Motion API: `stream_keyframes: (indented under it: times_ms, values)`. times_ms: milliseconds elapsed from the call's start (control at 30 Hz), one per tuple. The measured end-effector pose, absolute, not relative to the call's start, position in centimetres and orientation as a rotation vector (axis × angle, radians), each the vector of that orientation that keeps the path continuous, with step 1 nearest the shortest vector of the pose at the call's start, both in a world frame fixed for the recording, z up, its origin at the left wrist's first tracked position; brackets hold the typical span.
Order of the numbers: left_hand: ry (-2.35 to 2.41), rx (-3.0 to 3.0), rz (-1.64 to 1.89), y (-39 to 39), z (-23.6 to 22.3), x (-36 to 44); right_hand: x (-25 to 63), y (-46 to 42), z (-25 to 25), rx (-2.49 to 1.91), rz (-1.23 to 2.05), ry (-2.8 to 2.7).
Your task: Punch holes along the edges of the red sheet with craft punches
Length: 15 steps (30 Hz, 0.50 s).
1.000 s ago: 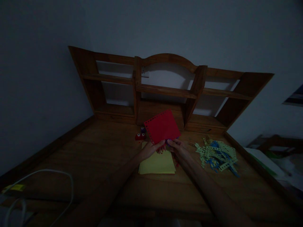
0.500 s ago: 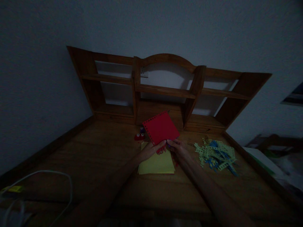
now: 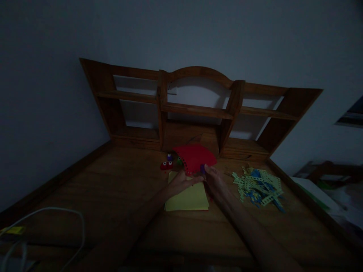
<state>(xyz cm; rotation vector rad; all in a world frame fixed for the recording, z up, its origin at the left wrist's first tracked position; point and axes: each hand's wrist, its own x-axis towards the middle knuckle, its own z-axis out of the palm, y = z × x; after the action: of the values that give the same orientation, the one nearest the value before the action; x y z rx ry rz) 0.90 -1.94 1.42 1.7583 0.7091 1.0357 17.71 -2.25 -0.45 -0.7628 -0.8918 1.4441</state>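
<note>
A red sheet [image 3: 197, 156] with a row of dark notches or holes along its left edge is held up, bowed, above the table. My left hand [image 3: 181, 183] is closed on its near edge, thumb stretched to the right. Between the fingers of my right hand [image 3: 214, 178] is a small purple object [image 3: 202, 168], held against the sheet's near right side; its kind is too dim to make out. Under both hands lies a stack of yellow paper sheets [image 3: 187, 198].
Left of the sheet sit small red [image 3: 166, 165], purple [image 3: 169, 157] and green [image 3: 179, 161] pieces with toy eyes. Cut yellow-green and blue strips [image 3: 261, 187] are heaped at right. A wooden shelf unit [image 3: 195, 109] stands behind; a white cable [image 3: 82, 226] loops at front left.
The red sheet has tipped lower and bowed, uncovering the green piece. The purple object now shows more clearly in my right hand, and my left thumb has shifted right.
</note>
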Motion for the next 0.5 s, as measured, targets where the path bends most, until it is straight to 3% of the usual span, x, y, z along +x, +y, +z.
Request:
stream_keyframes:
  times_ms: [300,500]
  values:
    - [0.712,1.612,1.237,-2.2,-0.5,3.9,16.2,-2.8,-0.5,-0.75,1.462,-0.88]
    - [0.663,1.306,1.163,-2.6,-0.2,4.5,16.0,-2.9,-0.5,-0.697,1.433,-0.887]
